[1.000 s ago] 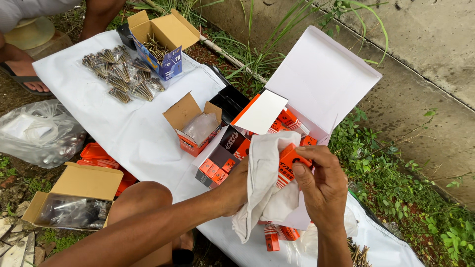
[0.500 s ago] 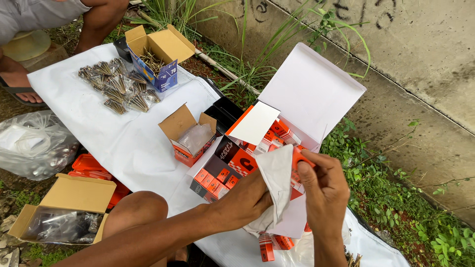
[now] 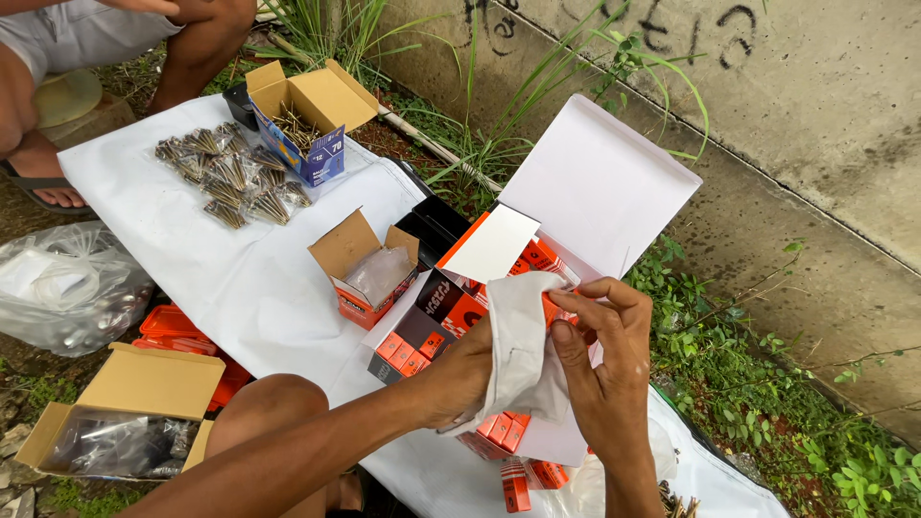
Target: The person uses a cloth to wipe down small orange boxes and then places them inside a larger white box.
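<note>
Left hand (image 3: 470, 379): grip closed on the white cloth (image 3: 523, 360) from the left.
Right hand (image 3: 600, 369): fingertips pinching the cloth's upper right edge.
Cloth: held above small orange boxes (image 3: 408, 350) on the white sheet (image 3: 221, 264).
Far left: open cardboard box (image 3: 307, 115), bagged screws (image 3: 230, 173).
</note>
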